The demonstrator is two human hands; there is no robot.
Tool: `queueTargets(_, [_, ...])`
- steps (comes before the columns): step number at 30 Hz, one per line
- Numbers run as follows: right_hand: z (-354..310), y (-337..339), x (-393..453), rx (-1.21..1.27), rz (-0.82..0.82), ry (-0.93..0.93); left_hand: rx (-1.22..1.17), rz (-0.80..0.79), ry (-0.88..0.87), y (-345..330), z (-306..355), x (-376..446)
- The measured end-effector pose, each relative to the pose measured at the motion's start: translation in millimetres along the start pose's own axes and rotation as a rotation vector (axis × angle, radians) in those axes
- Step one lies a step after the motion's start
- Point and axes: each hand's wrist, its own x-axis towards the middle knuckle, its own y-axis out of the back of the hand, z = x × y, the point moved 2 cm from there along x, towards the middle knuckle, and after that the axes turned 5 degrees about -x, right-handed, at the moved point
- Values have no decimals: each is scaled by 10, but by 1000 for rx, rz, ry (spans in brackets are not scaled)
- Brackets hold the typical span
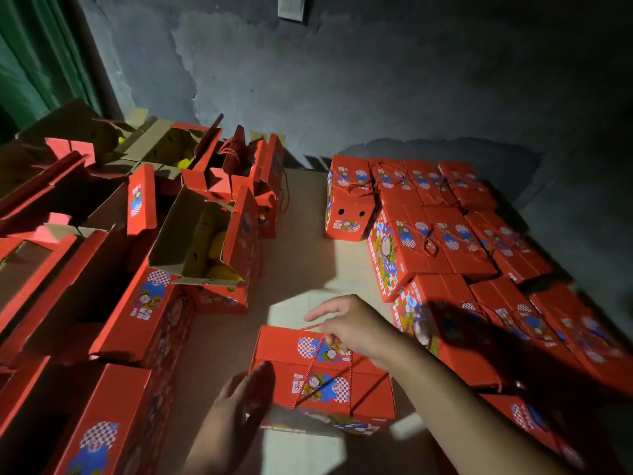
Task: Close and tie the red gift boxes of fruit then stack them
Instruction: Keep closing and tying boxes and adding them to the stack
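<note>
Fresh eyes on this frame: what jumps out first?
The closed red box at bottom centre, lit against the dim room: the right hand pinches its red cord handles at the far edge, and the left hand lies flat against its left side. Next, the block of closed, tied boxes stacked on the right. On the left, open boxes show yellow fruit.

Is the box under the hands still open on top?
No, the box has its flaps folded flat, and the right hand pinches its red cord.
</note>
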Motion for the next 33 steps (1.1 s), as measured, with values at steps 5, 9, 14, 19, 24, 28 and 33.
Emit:
queueTargets(5, [-124, 417, 183, 146, 157, 33, 47, 47, -55, -9, 264, 420])
queueTargets(9, [-205, 703, 427, 176, 231, 38, -8, 36, -86, -173, 448, 732])
queueTargets(14, [-337, 994, 807, 214, 308, 43, -100, -168, -71, -551, 667, 1309])
queueTargets(19, [-342, 1344, 1273, 292, 374, -26, -243, -332, -24, -837, 896, 1974])
queueTargets(24, [-233, 1636, 1776, 351, 424, -64, -273, -274, 63, -1011, 986, 2610])
queueTargets(28, [-160, 1842, 2157, 386, 438, -78, -202, -244, 85, -1129, 966, 2995])
queueTargets(33, [-90, 2000, 2469, 425, 476, -15, -187, -246, 93, -1291, 927, 3237])
